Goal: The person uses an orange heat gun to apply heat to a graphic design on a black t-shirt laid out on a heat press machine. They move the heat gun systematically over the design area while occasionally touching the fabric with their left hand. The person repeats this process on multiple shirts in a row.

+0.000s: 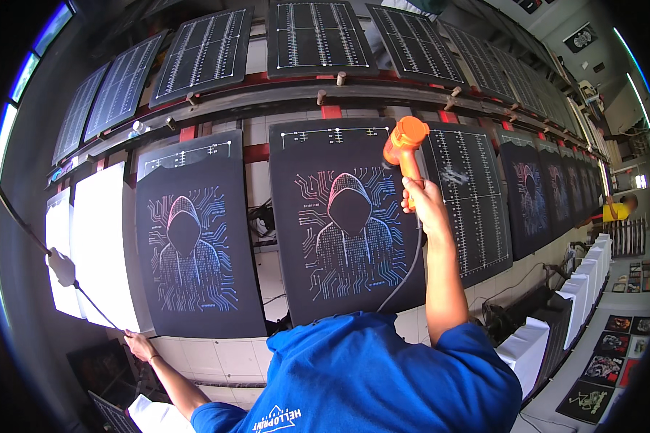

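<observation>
My right hand (427, 200) is wrapped round the handle of an orange heat gun (409, 133). It hangs over the right edge of a black T-shirt (401, 281) stretched flat on a board, printed with a hooded figure and circuit lines in red and blue. A cable (413, 268) runs down from its handle. Low at the left, my left hand (141, 346) is closed on a dark cord (94, 304), which carries a grey box (62, 267). Between my hands, another black T-shirt (184, 317) bears the same print.
Bare boards with white ruled markings (469, 238) stand right of the shirt and in a row behind a metal rail (282, 94). White boards (108, 245) lie at the left. More printed shirts (527, 195) and a person in yellow (617, 211) are at the right.
</observation>
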Motion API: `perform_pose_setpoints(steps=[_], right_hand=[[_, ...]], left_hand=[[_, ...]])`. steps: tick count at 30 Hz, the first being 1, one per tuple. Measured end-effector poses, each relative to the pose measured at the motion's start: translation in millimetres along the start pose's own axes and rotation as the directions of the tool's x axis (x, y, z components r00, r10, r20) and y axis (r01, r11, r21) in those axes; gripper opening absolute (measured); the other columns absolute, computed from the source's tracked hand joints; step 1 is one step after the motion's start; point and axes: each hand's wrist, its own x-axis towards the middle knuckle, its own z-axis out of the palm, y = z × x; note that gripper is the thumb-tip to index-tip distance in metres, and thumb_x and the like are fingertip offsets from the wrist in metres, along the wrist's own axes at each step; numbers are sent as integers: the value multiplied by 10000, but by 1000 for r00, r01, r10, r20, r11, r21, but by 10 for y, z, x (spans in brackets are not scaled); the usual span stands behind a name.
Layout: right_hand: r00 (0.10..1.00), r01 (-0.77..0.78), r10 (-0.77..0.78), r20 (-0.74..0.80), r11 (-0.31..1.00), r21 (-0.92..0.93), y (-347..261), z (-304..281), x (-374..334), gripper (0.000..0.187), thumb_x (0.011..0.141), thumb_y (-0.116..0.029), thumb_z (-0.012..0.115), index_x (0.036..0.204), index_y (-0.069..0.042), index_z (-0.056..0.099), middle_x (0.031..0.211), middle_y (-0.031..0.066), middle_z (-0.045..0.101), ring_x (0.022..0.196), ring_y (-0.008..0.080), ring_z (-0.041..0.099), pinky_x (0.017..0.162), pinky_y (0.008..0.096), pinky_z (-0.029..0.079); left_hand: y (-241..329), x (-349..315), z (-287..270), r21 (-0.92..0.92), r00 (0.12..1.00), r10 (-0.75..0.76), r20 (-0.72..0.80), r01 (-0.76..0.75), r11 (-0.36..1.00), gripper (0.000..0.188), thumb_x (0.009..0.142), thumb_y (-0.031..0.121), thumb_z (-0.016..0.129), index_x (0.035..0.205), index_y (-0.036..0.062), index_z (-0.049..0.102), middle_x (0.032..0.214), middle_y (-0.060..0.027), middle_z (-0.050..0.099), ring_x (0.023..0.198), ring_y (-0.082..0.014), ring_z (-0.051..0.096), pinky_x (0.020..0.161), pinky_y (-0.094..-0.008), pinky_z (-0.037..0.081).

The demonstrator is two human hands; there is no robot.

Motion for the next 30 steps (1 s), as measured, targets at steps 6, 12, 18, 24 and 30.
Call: perform_pose_setpoints(steps=[6, 12, 18, 24, 30], right_hand=[[999, -37, 36, 11, 995, 88, 64, -125, 57, 261, 921, -295, 632, 922, -40, 574, 712, 9, 575, 561, 79, 564, 484, 221, 475], [995, -85, 79, 62, 991, 104, -65, -102, -23, 245, 923, -286, 631, 882, -51, 573, 699, 1, 565, 547, 79, 555, 481, 225, 471], [994, -70, 64, 87, 995, 69, -8, -97, -9, 229, 921, -268, 630, 879, -51, 572, 695, 0, 566, 543, 80, 553, 485, 223, 467], [997, -47, 47, 57, 999, 1, 42, -52, -44, 220, 919, -252, 628, 907, -42, 563, 709, 5, 569, 562, 79, 559, 490, 221, 475], [985, -101, 96, 140, 994, 31, -1, -51, -255, 208, 918, -239, 626, 920, -39, 569, 714, 7, 568, 558, 83, 554, 482, 226, 464]], left_hand=[[-115, 359, 425, -185, 995, 5, 104, 15, 983, 553, 1007, 427, 343, 1278, -16, 532, 1204, -247, 602, 1111, -410, 560, 939, -455, 419], [156, 121, 507, -208, 977, 119, 176, -81, 975, 588, 1004, 464, 334, 1275, -15, 541, 1242, -250, 581, 1160, -409, 537, 980, -451, 408], [549, -154, 478, -82, 963, 163, 217, -148, 986, 602, 1001, 484, 336, 1226, -19, 580, 1170, -255, 616, 1076, -428, 573, 918, -472, 431], [520, -173, 534, -157, 949, 287, 133, -265, 951, 463, 1001, 396, 411, 1127, -7, 602, 1073, -258, 633, 985, -418, 592, 854, -463, 446], [508, -199, 540, -214, 905, 400, 147, -365, 906, 386, 980, 309, 486, 1174, -9, 584, 1099, -249, 634, 991, -406, 601, 860, -463, 446]])
